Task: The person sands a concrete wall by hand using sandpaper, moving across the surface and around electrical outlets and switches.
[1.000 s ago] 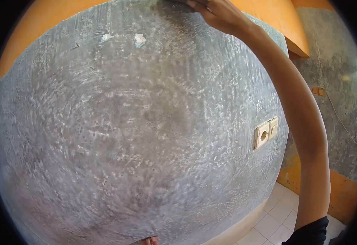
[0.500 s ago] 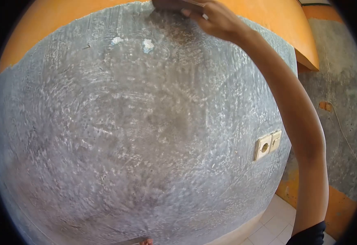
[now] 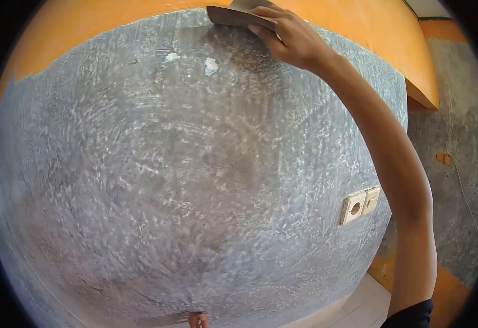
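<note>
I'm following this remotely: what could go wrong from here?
The dark blade in the right hand is right by the orange paint; a slip upward could mark it.
A small nail-like stub near the white patches might catch a blade passing there.
The left hand is mostly cut off at the bottom edge, so a fumble there could go unseen.

Right arm raised, elbow slightly bent, right hand up top in a grip, thumb below fingers, left hand at bottom edge (mostly out of frame).
</note>
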Demonstrator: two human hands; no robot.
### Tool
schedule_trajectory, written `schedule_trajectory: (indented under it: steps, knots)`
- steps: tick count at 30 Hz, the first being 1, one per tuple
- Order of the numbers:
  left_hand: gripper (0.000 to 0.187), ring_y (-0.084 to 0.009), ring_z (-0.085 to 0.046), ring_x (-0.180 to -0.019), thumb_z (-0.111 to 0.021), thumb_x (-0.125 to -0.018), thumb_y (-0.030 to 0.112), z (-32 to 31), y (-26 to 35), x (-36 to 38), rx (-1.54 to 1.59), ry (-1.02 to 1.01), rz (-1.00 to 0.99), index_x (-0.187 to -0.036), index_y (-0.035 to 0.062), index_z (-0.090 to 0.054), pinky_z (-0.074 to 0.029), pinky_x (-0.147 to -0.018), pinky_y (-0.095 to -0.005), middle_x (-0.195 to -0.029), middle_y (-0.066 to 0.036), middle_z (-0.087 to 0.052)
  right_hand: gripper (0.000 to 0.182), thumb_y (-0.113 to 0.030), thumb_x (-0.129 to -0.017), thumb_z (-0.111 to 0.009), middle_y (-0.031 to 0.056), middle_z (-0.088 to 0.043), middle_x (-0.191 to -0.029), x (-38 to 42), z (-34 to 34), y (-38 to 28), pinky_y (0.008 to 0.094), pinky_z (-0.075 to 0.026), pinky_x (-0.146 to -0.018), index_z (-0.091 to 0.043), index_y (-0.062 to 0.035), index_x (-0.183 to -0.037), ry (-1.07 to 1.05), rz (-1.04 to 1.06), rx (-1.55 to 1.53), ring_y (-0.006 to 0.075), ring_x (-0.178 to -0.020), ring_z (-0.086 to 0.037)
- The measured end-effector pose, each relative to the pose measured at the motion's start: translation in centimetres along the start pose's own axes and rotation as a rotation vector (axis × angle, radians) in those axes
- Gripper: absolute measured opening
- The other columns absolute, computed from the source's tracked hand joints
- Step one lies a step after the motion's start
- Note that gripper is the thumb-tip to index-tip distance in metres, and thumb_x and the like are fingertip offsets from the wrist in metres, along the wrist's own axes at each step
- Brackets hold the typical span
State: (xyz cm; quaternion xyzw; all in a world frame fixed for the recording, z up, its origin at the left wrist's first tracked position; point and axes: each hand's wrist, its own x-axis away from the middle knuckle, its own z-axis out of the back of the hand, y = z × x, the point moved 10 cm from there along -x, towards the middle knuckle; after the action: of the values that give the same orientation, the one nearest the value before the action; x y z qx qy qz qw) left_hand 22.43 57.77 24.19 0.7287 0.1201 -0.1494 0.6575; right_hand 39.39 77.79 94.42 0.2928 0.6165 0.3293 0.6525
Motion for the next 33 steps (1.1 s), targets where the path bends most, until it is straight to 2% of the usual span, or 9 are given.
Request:
schedule_trajectory:
  steps: [3,7,8,12,15,19,20,24,33]
  knots:
    - [0.037,-0.025,-0.05,-0.12,-0.053,-0.101,0.031,0.7,-0.4,0.4,-0.19,0.006,-0.067,-0.125,0.0029,-0.057,-0.038,-0.102,-0.0381,-0.129,-0.011,-0.056,0.026,-0.01,-0.092,-0.053,0.0237,-0.063,-0.105,0.4,0.9,3.0,0.0457,-0.045,-0.091,-0.062,0.0072,-0.11,0.073,-0.222,-0.05,0.0443,-0.103,-0.055]
    - [0.04,-0.0269,-0.05,-0.12,-0.052,-0.101,0.032,1.1,-0.1,1.4,-0.029,0.056,0.056,-0.127,0.0013,-0.056,-0.038,-0.102,-0.039,-0.129,-0.013,-0.056,0.025,-0.009,-0.091,-0.054,0.0244,-0.063,-0.111,0.3,-0.2,0.4,0.0436,-0.046,-0.093,-0.064,0.0054,-0.108,0.062,-0.066,-0.025,0.0435,-0.104,-0.056]
    - [0.041,-0.0276,-0.05,-0.12,-0.052,-0.101,0.031,1.3,-0.1,1.6,-0.018,0.05,0.054,-0.128,0.0011,-0.055,-0.038,-0.102,-0.0391,-0.13,-0.013,-0.055,0.035,-0.023,-0.096,-0.055,0.0236,-0.058,-0.128,1.9,-1.3,3.8,0.0417,-0.046,-0.097,-0.064,0.0083,-0.109,0.061,-0.167,0.259,0.0393,-0.114,-0.057]
    - [0.046,-0.0294,-0.047,-0.125,-0.052,-0.101,0.023,1.9,1.0,2.3,0.047,0.122,0.027,-0.139,0.0008,-0.044,-0.038,-0.102,-0.0398,-0.141,-0.015,-0.047,0.037,-0.024,-0.098,-0.053,0.0234,-0.058,-0.129,0.9,-1.9,3.4,0.0423,-0.045,-0.1,-0.062,0.002,-0.122,-0.026,-0.26,0.117,0.0384,-0.115,-0.057]
    - [0.057,-0.0308,-0.04,-0.133,-0.051,-0.101,0.018,-0.4,7.0,2.9,-0.002,0.094,-0.074,-0.149,0.0017,-0.027,-0.038,-0.104,-0.0399,-0.152,-0.018,-0.032,0.027,-0.012,-0.092,-0.053,0.0257,-0.062,-0.115,0.3,-1.3,0.6,0.0427,-0.046,-0.093,-0.065,0.0044,-0.11,0.045,-0.005,0.112,0.0422,-0.107,-0.057]
    - [0.073,-0.0331,-0.015,-0.146,-0.05,-0.101,0.019,-3.5,5.8,3.4,-0.189,-0.028,-0.218,-0.154,0.0036,-0.003,-0.022,-0.114,-0.0426,-0.16,-0.02,-0.005,0.034,-0.02,-0.095,-0.053,0.0158,-0.065,-0.119,1.9,-2.4,3.2,0.0424,-0.047,-0.097,-0.062,-0.0096,-0.126,0.013,-0.443,-0.16,0.0366,-0.107,-0.061]
    - [0.076,-0.0332,-0.009,-0.147,-0.05,-0.101,0.021,-4.2,6.0,3.4,-0.196,-0.052,-0.216,-0.154,0.0041,0.002,-0.017,-0.116,-0.0429,-0.16,-0.02,0.001,0.036,-0.021,-0.096,-0.054,0.0149,-0.065,-0.12,1.5,-2.6,1.0,0.0417,-0.047,-0.099,-0.06,-0.0105,-0.129,0.039,-0.224,-0.066,0.0363,-0.109,-0.061]
    - [0.083,-0.0325,0.006,-0.148,-0.051,-0.101,0.023,-4.9,6.5,2.7,-0.21,-0.108,-0.158,-0.153,0.0052,0.012,-0.003,-0.118,-0.041,-0.16,-0.018,0.014,0.038,-0.025,-0.096,-0.051,0.0144,-0.064,-0.122,1.9,-3.3,1.9,0.0419,-0.048,-0.097,-0.058,-0.0149,-0.132,0.003,-0.314,-0.065,0.036,-0.108,-0.061]
    - [0.078,-0.0337,-0.007,-0.148,-0.047,-0.103,0.025,-3.4,3.7,3.0,-0.147,-0.153,-0.096,-0.155,0.0148,0.009,-0.012,-0.117,-0.0401,-0.162,-0.016,0.003,0.037,-0.024,-0.096,-0.051,0.0146,-0.065,-0.12,-0.1,-3.9,1.7,0.0425,-0.048,-0.095,-0.057,-0.0146,-0.131,-0.011,-0.331,-0.078,0.0343,-0.108,-0.061]
